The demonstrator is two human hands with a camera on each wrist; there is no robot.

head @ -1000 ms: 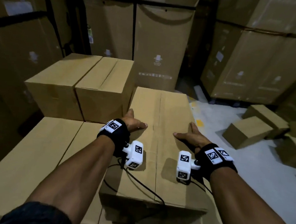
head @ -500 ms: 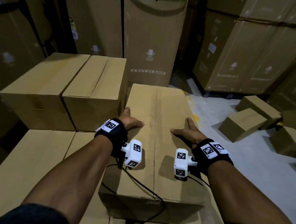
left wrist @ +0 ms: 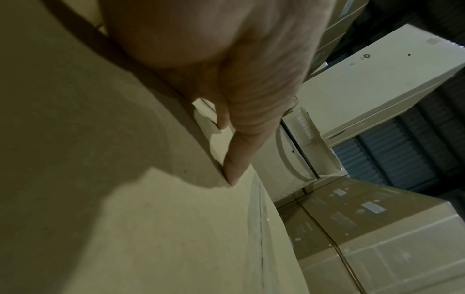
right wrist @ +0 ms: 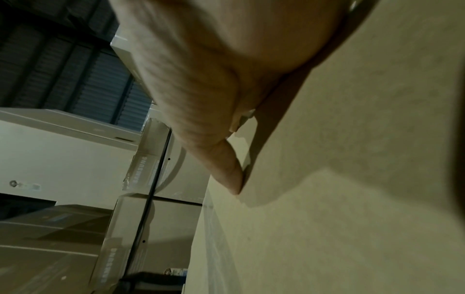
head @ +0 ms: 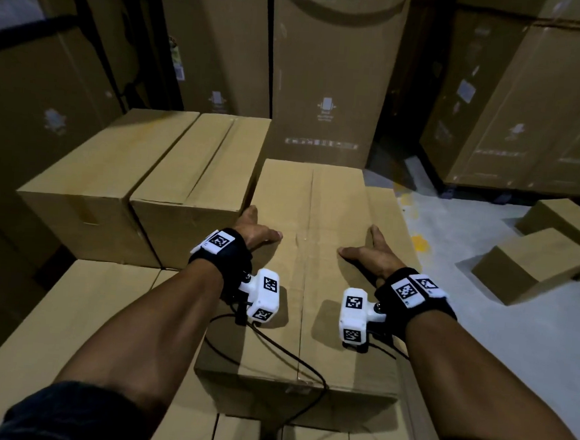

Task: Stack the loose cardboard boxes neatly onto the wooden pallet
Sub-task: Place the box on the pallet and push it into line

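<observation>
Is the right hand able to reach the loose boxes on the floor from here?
Probably not. The right hand lies flat on the top box, and the loose boxes sit low on the floor, well off to the right.

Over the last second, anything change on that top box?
Nothing clear. The left hand and right hand stay flat on the top box, fingers straight. It still sits beside the two upper boxes. Only the head view shifted.
</observation>
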